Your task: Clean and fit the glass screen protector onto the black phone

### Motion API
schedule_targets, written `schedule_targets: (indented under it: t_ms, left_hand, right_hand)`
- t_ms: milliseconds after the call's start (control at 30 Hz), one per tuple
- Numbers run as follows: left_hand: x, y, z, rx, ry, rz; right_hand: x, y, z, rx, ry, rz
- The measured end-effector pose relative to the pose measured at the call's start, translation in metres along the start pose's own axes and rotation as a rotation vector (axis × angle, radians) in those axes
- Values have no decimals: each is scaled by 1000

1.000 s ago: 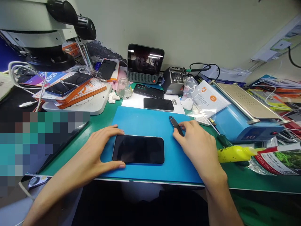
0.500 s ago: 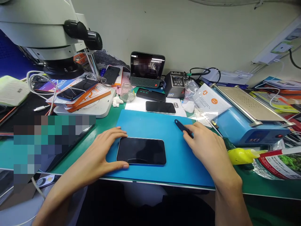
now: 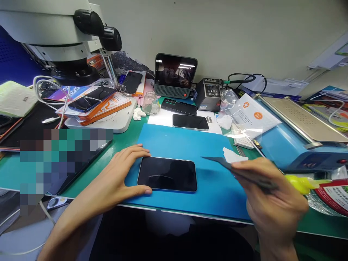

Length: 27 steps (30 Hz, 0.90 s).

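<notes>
Lying flat on the blue mat [image 3: 174,141], the phone [image 3: 167,174] runs left to right, its left end clasped by the left hand [image 3: 119,174]. The right hand [image 3: 272,203] pinches a dark tool [image 3: 220,162], tip pointing left.

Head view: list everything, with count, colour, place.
mat: 1, blue, on green bench
phone: 1, black, centre of mat
second phone: 1, black, on white paper behind mat
tool: 1, dark, flat, above mat's right side
microscope: 1, white and black, top left
glass jar: 1, clear, behind mat
blue machine: 1, metal top plate, right
left hand: 1, grips phone's left end
right hand: 1, blurred, holds tool
</notes>
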<state>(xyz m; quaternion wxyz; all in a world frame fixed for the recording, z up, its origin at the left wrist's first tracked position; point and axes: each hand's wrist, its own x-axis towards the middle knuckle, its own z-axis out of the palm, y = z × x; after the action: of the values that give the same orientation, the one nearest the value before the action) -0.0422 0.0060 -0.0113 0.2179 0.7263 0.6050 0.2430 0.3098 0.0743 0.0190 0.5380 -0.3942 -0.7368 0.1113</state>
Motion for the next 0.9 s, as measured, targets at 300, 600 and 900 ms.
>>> schedule_targets:
  t_ms: [300, 600, 900]
  left_hand:
    - [2, 0, -1, 20, -8, 13]
    - [-1, 1, -1, 25, -8, 14]
    - [0, 1, -1, 27, 2, 25]
  right_hand:
    - [-5, -10, 4, 231, -504, 30]
    - [-8, -4, 10, 356, -435, 280]
    - [-2, -15, 26, 389, -393, 342]
